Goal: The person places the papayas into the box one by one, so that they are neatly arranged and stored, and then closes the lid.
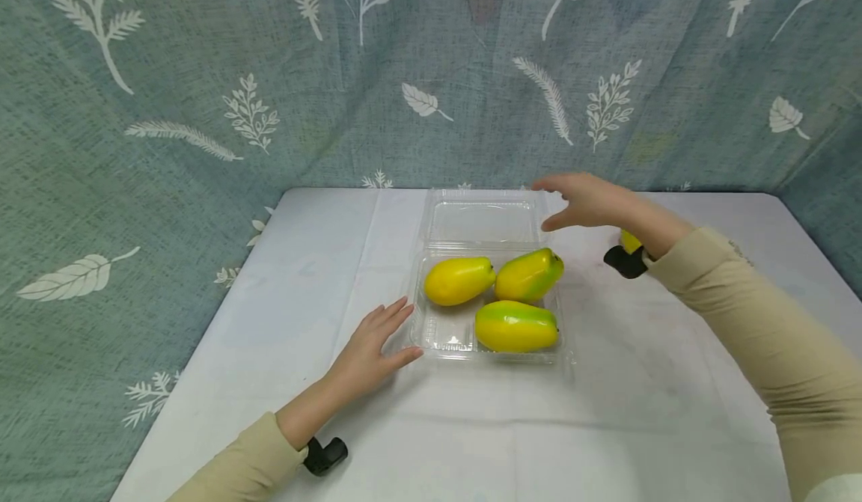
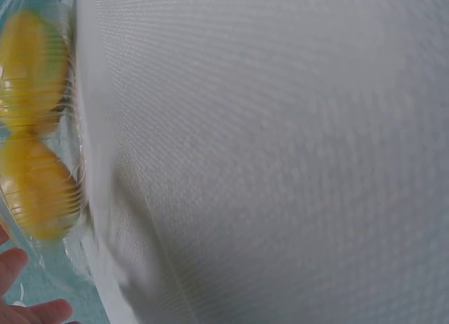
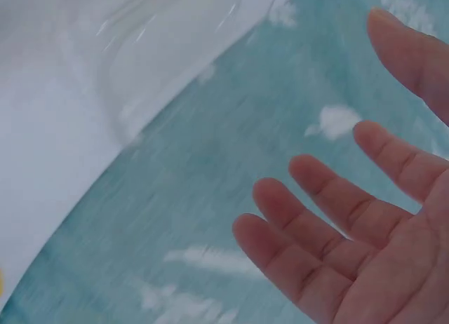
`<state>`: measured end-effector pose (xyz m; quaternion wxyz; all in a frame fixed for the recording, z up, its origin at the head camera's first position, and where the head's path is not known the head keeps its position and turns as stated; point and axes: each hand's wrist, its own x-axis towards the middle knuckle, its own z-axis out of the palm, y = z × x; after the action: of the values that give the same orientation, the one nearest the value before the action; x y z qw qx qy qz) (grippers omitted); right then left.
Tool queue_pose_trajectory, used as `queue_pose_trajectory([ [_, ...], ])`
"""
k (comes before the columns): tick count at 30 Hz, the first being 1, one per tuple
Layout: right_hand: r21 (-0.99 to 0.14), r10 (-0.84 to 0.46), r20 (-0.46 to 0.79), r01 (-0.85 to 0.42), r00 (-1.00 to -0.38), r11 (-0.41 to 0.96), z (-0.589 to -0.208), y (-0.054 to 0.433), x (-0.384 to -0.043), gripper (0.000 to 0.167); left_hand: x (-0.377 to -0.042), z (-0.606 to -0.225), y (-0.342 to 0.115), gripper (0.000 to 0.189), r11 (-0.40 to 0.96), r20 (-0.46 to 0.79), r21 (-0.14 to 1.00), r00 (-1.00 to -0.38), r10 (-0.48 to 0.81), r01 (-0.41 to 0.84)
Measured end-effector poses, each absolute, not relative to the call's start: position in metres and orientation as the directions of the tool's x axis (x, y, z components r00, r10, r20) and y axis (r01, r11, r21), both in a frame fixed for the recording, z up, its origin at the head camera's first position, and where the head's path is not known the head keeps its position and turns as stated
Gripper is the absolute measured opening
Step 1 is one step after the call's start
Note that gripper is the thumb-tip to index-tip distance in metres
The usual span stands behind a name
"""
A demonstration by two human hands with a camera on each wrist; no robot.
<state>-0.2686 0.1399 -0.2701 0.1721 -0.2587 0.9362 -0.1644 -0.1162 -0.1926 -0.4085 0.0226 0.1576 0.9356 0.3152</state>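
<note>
A clear plastic clamshell box [image 1: 447, 335] lies open on the table, its lid [image 1: 481, 221] folded back toward the curtain. Inside its base are three yellow-green papaya-like fruits: one at the left [image 1: 458, 280], one at the right [image 1: 528, 275] and one in front [image 1: 515, 327]. My left hand [image 1: 367, 352] is at the box's left side with fingers spread and nothing in it; whether its fingertips touch the rim I cannot tell. Beside the lid's right edge hovers my right hand [image 1: 584, 199], its palm bare in the right wrist view and its fingers [image 3: 330, 212] extended and apart.
Another yellow object [image 1: 630, 242] sits on the right of the table, mostly hidden behind the right wrist. White cloth covers the table [image 1: 646, 412]. A green leaf-patterned curtain [image 1: 364, 105] hangs along its back and left.
</note>
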Motion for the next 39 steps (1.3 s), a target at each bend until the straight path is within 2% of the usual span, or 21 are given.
queue_pose_trajectory([
  [10, -0.355, -0.386, -0.254, -0.286, -0.887, 0.890, -0.271, 0.211, -0.269, 0.073, -0.118, -0.411, -0.193, 0.068, 0.749, 0.071, 0.595, -0.947, 0.313, 0.292],
  [16, -0.353, -0.351, -0.239, -0.255, -0.905, 0.900, -0.283, 0.238, -0.270, 0.076, -0.117, -0.411, -0.193, 0.068, 0.750, 0.070, 0.596, -0.949, 0.308, 0.287],
  [33, -0.383, -0.225, -0.240, -0.121, -0.944, 0.916, -0.327, 0.277, -0.269, 0.070, -0.117, -0.412, -0.193, 0.067, 0.740, 0.073, 0.606, -0.947, 0.312, 0.290],
  [39, -0.389, -0.222, -0.211, -0.127, -0.952, 0.913, -0.347, 0.285, -0.269, 0.070, -0.117, -0.412, -0.193, 0.068, 0.744, 0.061, 0.606, -0.949, 0.308, 0.281],
])
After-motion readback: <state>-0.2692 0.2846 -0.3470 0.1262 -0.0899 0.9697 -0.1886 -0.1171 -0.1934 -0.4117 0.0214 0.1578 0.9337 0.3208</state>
